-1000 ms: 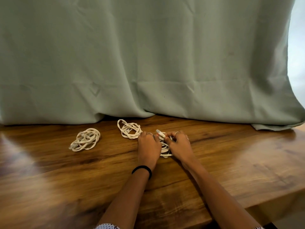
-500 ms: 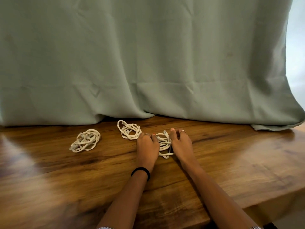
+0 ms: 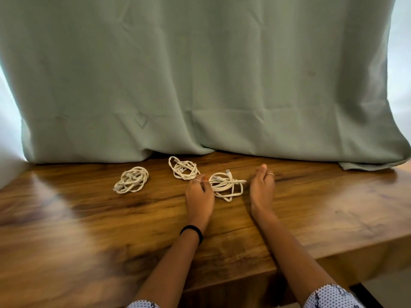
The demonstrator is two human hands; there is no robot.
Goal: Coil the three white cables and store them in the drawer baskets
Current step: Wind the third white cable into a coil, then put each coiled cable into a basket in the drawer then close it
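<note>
Three coiled white cables lie on the wooden table. The left coil and the middle coil sit apart near the curtain. The right coil lies between my hands, with a connector end poking up. My left hand rests on the table at that coil's left edge, fingertips touching it. My right hand stands on its edge just right of the coil, fingers straight, holding nothing. No drawer or basket is in view.
A green curtain hangs behind the table and its hem lies on the back edge. The table's front edge runs across the lower right, with the floor below.
Both hands have let go of the right coil. My right hand has moved away to the right, leaving the coil lying on the table. The view has shifted a little.
</note>
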